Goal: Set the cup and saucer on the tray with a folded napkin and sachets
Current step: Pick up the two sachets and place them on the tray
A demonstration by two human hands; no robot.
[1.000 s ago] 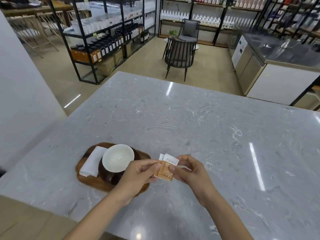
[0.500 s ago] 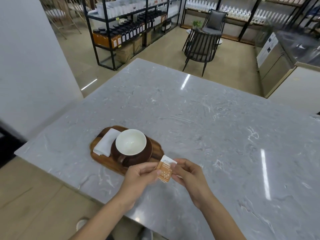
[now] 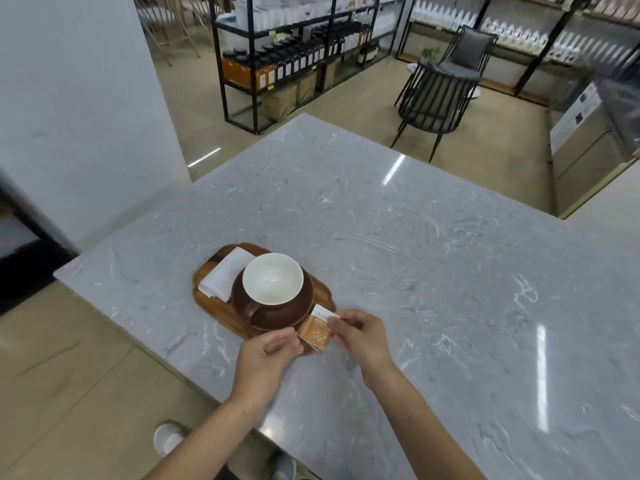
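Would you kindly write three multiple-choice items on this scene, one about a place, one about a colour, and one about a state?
1. Where on the tray does the folded napkin lie?
A. Left of the cup and saucer
B. Under the saucer
C. Off the tray, on the counter

2. What colour is the inside of the cup?
A. Brown
B. White
C. Black

3. What is the state of the sachets?
A. Lying flat on the napkin
B. Dropped into the cup
C. Held by both hands at the tray's near right end

Answers:
1 A: the white napkin sits beside the saucer, on its left.
2 B: the cup's bowl is white, though its outside is brown like the saucer.
3 C: the left hand and right hand pinch the sachets between their fingers.
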